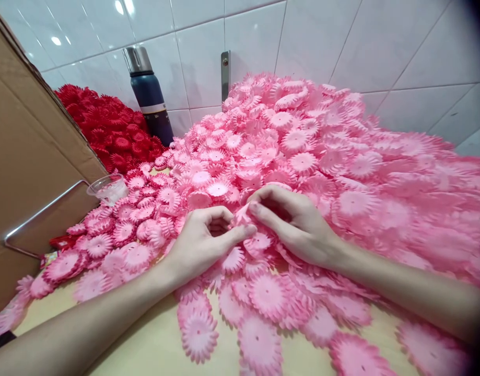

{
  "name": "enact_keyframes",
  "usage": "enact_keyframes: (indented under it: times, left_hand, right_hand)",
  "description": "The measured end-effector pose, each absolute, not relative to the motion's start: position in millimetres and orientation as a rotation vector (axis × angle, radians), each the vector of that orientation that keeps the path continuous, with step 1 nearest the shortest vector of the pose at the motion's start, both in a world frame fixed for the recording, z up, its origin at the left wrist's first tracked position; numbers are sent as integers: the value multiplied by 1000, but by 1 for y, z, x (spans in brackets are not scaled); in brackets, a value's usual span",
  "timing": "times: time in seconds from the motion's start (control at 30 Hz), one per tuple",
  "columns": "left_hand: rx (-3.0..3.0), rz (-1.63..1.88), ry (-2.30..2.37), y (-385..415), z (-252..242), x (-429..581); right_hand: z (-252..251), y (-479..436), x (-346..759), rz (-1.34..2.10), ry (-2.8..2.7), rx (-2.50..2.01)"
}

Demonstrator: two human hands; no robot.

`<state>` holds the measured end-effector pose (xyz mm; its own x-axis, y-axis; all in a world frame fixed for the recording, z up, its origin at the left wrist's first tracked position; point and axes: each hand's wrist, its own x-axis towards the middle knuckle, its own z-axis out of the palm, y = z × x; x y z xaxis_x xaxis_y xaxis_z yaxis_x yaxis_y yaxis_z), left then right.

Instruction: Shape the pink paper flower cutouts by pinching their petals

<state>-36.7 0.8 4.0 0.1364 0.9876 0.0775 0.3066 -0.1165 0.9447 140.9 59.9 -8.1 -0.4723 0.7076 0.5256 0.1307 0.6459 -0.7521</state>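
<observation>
A large heap of pink fabric flower petals [302,146] covers the table and rises against the tiled wall. My left hand [202,240] and my right hand [292,222] meet at the heap's near edge. Both pinch the same small pink petal piece [243,215] between thumb and fingers. More flat pink petals [263,297] lie scattered under my wrists on the pale table top [153,344].
A pile of red petals [108,128] sits at the back left beside a dark blue flask [150,96] with a steel cap. A cardboard box [24,156] stands along the left. A clear plastic cup [106,189] and a metal bar [39,211] lie near it.
</observation>
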Motion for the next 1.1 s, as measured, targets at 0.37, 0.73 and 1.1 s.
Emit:
enact_keyframes:
  times: [0.37,0.73,1.1]
  left_hand:
    - [1453,1061,1258,0,7,-34]
    - [1567,1048,1402,0,9,-37]
    - [1626,978,1344,0,8,-35]
  right_hand:
    - [-10,64,139,1027,-1603,-654]
    - [-6,56,139,736,-2058,-519]
    - [-8,56,140,689,-2030,-616]
